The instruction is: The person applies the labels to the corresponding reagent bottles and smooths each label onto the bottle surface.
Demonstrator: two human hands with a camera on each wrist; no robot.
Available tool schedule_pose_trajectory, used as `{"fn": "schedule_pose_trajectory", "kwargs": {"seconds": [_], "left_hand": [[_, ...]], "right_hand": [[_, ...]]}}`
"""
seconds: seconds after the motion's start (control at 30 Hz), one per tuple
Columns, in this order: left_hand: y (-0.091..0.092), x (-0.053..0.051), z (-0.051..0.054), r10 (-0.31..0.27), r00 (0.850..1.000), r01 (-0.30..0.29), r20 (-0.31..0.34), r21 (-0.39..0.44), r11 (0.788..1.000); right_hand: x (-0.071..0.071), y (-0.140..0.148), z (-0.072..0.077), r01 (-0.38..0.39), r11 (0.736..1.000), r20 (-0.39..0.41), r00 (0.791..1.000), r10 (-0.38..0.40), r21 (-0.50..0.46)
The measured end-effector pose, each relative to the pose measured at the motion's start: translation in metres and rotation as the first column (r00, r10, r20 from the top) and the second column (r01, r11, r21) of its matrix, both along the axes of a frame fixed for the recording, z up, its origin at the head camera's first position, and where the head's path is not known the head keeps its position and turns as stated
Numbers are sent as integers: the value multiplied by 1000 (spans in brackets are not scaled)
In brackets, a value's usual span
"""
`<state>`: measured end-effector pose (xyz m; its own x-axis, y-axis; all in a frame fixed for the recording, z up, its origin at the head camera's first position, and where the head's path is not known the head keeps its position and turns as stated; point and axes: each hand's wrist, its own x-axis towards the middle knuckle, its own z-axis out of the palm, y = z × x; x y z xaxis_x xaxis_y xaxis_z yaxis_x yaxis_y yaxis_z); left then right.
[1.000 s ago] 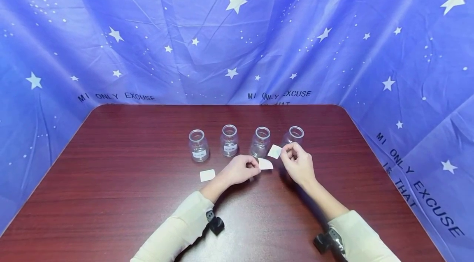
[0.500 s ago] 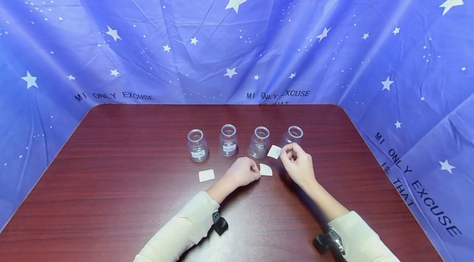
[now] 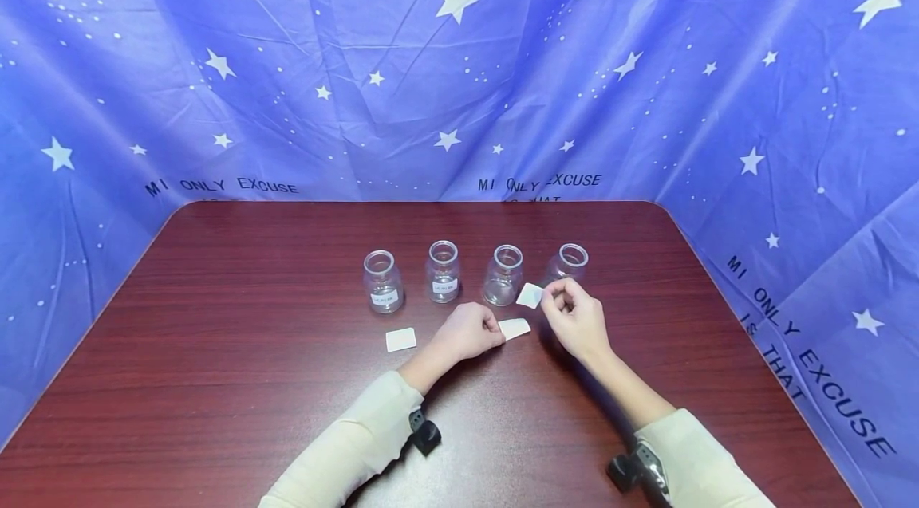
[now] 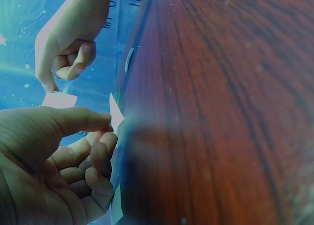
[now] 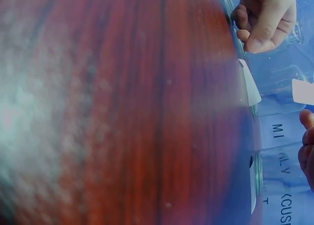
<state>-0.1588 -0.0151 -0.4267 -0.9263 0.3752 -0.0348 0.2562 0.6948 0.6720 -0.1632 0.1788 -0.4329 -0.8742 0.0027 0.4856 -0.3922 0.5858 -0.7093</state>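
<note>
In the head view my left hand [image 3: 470, 331] pinches a white slip of paper [image 3: 514, 328] by its left end, low over the table. My right hand [image 3: 577, 318] holds a small white label [image 3: 530, 296] between thumb and forefinger. The label hangs in front of the gap between the third jar [image 3: 504, 278] and the rightmost jar [image 3: 573, 257], which the right hand partly hides. Both jars are clear glass and lidless, with no label visible. In the left wrist view the slip [image 4: 116, 112] stands edge-on at the thumb tip.
Two more glass jars, the leftmost [image 3: 382, 281] and its neighbour [image 3: 443, 273], bear white printed labels. Another white paper piece [image 3: 400, 340] lies left of the left hand. The reddish-brown table [image 3: 237, 317] ends at a blue star-patterned curtain [image 3: 388, 117].
The left hand has come slightly nearer the table's front edge, and its paper slip has turned and looks narrower. The right hand and its label have barely moved.
</note>
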Motion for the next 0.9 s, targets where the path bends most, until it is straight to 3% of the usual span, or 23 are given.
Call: {"fn": "schedule_pose_trajectory", "kwargs": {"seconds": [0.2, 0.4, 0.7, 0.9], "left_hand": [[-1, 1, 4, 10, 999, -12, 37, 65, 998], [-1, 1, 7, 20, 999, -24, 26, 152, 988], [3, 2, 15, 82, 997, -79, -2, 272, 959], [4, 2, 14, 101, 995, -95, 2, 350, 932]], "right_hand": [[0, -2, -1, -4, 999, -33, 999, 6, 35], [2, -3, 0, 6, 997, -52, 999, -2, 75], [5, -11, 0, 32, 991, -59, 998, -25, 131], [8, -15, 0, -1, 989, -131, 991, 21, 150]]}}
